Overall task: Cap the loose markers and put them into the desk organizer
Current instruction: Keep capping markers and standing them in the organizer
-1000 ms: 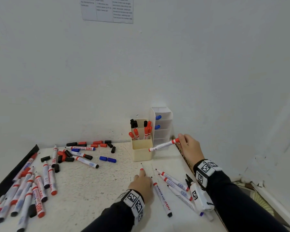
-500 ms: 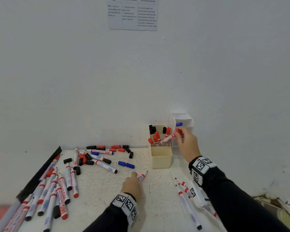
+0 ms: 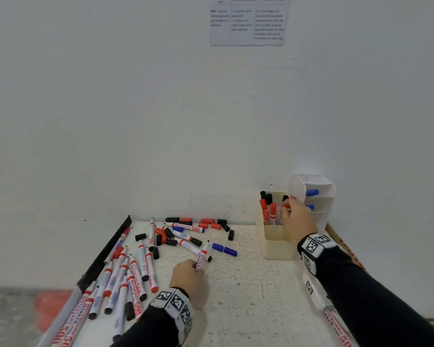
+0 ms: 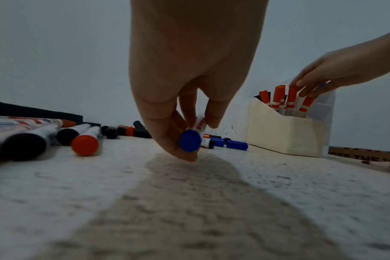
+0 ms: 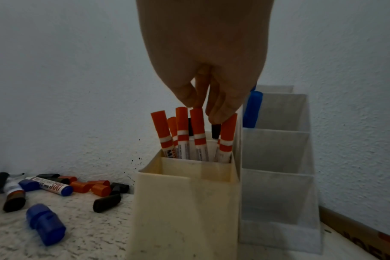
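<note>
My left hand (image 3: 195,266) pinches an uncapped white marker (image 3: 202,254) low over the desk, tip pointing toward the back. In the left wrist view its blue end (image 4: 190,140) faces the camera between my fingers (image 4: 211,121). Two loose blue caps (image 3: 224,249) lie just right of that tip. My right hand (image 3: 288,206) hangs over the cream organizer (image 3: 277,246). Its straight fingertips (image 5: 219,117) touch the tops of the red-capped markers (image 5: 197,126) standing inside. None of them is pinched.
A white tiered organizer (image 3: 322,211) with blue-capped markers stands against the cream one. Several uncapped markers (image 3: 125,279) lie at the left by a black strip (image 3: 105,254). Loose red and black caps (image 3: 207,221) sit along the back wall. More markers (image 3: 336,326) lie under my right forearm.
My right hand lowered the red-capped marker into the cream organizer and let it stand there. My left hand picked its marker up and moved it left toward the loose caps.
</note>
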Available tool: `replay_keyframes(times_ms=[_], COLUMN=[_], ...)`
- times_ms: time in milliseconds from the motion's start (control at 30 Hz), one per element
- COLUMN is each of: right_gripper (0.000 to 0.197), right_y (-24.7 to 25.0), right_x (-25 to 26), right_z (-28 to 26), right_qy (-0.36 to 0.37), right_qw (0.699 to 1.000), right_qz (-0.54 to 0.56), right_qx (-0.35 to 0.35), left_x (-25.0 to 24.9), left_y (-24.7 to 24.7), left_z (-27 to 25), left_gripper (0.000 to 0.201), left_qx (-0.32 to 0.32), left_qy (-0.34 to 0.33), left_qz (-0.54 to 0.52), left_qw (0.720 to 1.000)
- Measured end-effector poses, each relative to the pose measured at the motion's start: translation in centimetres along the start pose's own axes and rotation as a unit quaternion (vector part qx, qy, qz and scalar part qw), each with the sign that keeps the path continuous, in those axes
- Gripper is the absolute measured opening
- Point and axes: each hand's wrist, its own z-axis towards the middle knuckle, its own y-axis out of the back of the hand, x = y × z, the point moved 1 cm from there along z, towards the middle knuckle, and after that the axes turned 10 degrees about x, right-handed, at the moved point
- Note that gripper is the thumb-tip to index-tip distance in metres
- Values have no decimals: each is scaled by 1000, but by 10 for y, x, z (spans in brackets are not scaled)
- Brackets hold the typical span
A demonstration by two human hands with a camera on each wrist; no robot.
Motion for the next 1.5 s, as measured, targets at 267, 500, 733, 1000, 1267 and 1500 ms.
replay_keyframes(times_ms=[267,500,733,1000,1267,1500], right_gripper=[14,34,35,8,24,20], right_y=[-22,-97,-138,-128,-107,-94], right_x=[36,71,63,77,76,63], right_z=[1,-12,-25,-13,-22,-41], right_qy=[55,68,24,55,57,79], right_qw=[995,938,892,975,962,947], right_qz=[-50,-80,-242,5,52,64], right_qx=[-67,330,381,213,263,305], left_x=[12,20,32,36,23,2], left_y=[18,27,37,34,25,15], left_z=[1,4,9,15,10,-3], left_gripper=[35,34,35,34,33,34], left_qx=[-8,-6,-23,-21,-8,18], left_qy=[28,30,18,-17,-68,-140], left_qz=[-66,-69,-44,-27,-16,11], left_qw=[997,997,999,999,998,990])
